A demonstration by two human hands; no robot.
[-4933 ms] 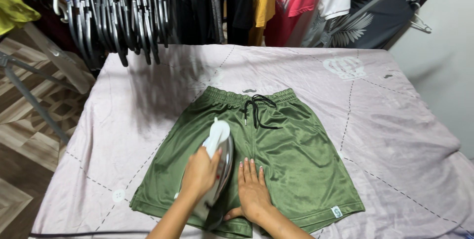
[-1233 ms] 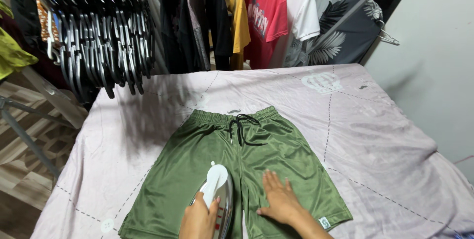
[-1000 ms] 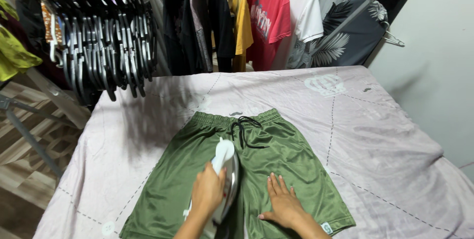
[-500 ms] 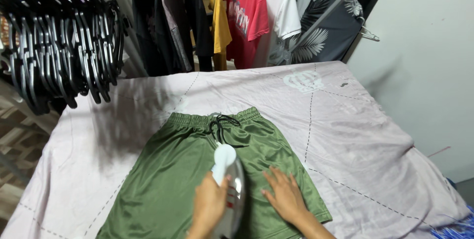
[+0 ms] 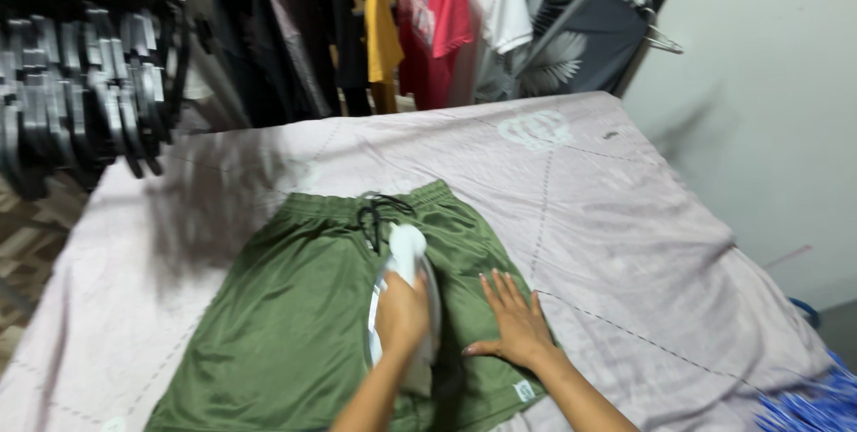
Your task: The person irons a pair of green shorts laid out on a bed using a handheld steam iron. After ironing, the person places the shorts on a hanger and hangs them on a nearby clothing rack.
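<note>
My left hand (image 5: 402, 311) is wrapped tight around the handle of the iron (image 5: 406, 294), a white-topped one with a shiny metal body, its nose pointing far toward the waistband. It sits on the middle of the green shorts (image 5: 303, 307). My right hand (image 5: 513, 325) grips nothing; it lies flat, fingers spread, on the right leg of the shorts just beside the iron. The shorts are olive green with a slight sheen, a black drawstring (image 5: 375, 213) knotted at the far waistband, spread flat on the pale pink sheet (image 5: 625, 245). Far behind hang shirts (image 5: 437, 12) and, at far left, dark hangers (image 5: 80, 75).
</note>
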